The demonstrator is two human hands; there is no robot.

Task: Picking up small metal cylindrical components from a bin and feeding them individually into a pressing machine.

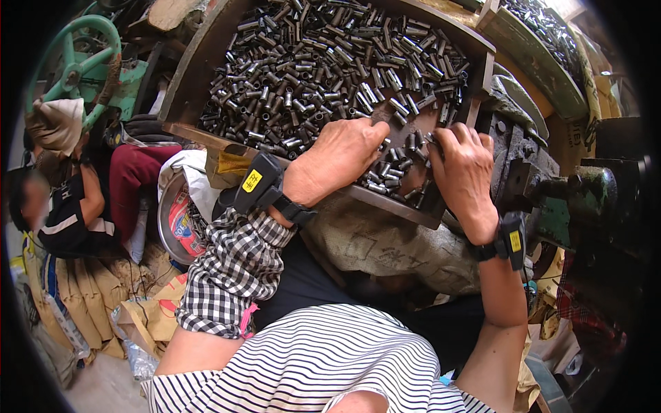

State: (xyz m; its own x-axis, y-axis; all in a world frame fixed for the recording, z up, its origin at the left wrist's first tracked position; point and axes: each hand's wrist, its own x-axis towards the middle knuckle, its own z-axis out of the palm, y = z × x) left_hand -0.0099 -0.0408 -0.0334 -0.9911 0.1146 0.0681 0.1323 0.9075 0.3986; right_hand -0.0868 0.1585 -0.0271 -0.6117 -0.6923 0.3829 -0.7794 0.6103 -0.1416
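Observation:
A wide, dark, rimmed tray (195, 58) holds a great heap of short metal tubes (275, 76), shiny and dark. My left hand (337, 158) reaches over the near rim, its fingers curled closed just above the tubes; whatever they may hold is hidden. Over the tray's right corner, my right hand (465, 168) has thumb and fingers pinched on a small metal tube (431, 138), partly covered by the fingertips. Between the hands lies a smaller cluster of tubes (392, 168) on the tray's bottom. Each wrist wears a black strapped device.
To the left stand a green handwheel (72, 72), a metal basin (164, 224) and a seated person (89, 199). A green machine part (585, 196) juts in at right. Another bin of metal pieces (544, 34) sits at the upper right. Grey sacking (385, 237) hangs below the tray.

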